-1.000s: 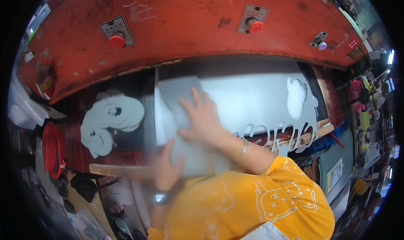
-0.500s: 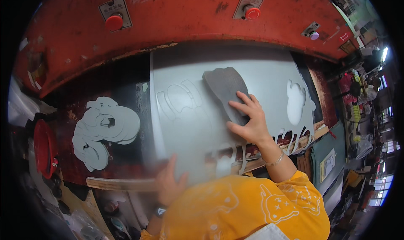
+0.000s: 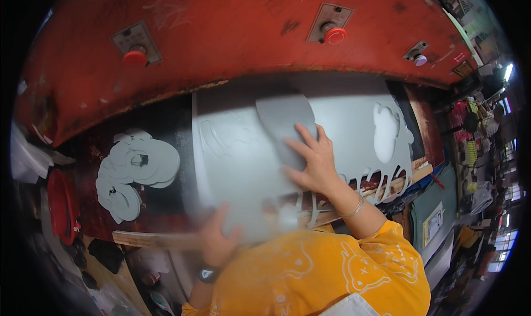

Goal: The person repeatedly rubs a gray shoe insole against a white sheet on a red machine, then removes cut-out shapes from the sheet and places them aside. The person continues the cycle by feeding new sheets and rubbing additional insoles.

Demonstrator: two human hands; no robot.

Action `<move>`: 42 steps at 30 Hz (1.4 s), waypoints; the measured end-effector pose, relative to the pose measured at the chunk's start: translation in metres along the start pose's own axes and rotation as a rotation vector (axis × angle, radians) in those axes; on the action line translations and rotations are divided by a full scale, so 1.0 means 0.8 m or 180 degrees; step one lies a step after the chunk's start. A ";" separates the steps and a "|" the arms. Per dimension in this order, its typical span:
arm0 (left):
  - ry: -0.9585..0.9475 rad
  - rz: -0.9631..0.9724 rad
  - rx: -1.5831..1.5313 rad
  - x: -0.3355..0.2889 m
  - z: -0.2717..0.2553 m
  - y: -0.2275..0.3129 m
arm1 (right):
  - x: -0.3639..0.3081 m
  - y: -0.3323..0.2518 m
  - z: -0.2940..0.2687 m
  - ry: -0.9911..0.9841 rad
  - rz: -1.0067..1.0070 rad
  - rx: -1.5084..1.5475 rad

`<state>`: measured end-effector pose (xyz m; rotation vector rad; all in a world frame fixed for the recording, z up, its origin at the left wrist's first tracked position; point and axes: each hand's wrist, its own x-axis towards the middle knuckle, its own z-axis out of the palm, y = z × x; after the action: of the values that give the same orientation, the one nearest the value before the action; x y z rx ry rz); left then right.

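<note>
R hand (image 3: 319,164): fingers spread, thumb apart, laid on the near R part of the grey slab (image 3: 285,117). Slab extended beyond and slightly L of R hand, on top of the pale grey sheet (image 3: 238,172); grip force n/a, could not tell. Bangle (image 3: 354,208) sat on R wrist.

L hand (image 3: 217,239): blurred, thumb apart from fingers, at near L edge of sheet; could not tell if it pinched the edge. Watch (image 3: 208,274) was on L wrist.

Adj. items: stack of cut pcs. (image 3: 157,158) lay well L of and beyond L hand, beside sheet. Wooden strip (image 3: 155,240) ran L from L hand. Rounded cutout (image 3: 385,136) in sheet was R of R hand; slots (image 3: 381,183) lined near edge, also R. Red panel (image 3: 238,34) w/ red push button (image 3: 335,36) stood beyond both hands.
</note>
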<state>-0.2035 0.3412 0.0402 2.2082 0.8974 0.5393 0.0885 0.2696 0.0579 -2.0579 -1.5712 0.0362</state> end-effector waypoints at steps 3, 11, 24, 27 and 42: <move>0.0151 0.0024 0.0036 0.037 0.004 -0.011 | 0.038 0.059 -0.020 0.0082 0.0119 0.0672; 0.0716 0.0234 0.0332 0.127 0.016 -0.038 | 0.176 0.295 -0.208 0.3969 0.0884 -0.0741; 0.1201 0.0111 0.0343 0.234 0.017 -0.058 | 0.029 0.207 -0.114 0.0987 0.1099 0.0758; 0.1172 0.0068 0.0353 0.233 0.017 -0.059 | -0.004 0.170 -0.072 -0.0473 0.0180 -0.0306; 0.1073 -0.0275 0.0076 0.222 0.018 -0.053 | -0.010 0.143 -0.071 -0.0603 0.0715 -0.0515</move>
<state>-0.0934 0.4866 0.0206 2.1225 1.1710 0.8802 0.2065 0.2206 0.0542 -2.4118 -1.4846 0.1976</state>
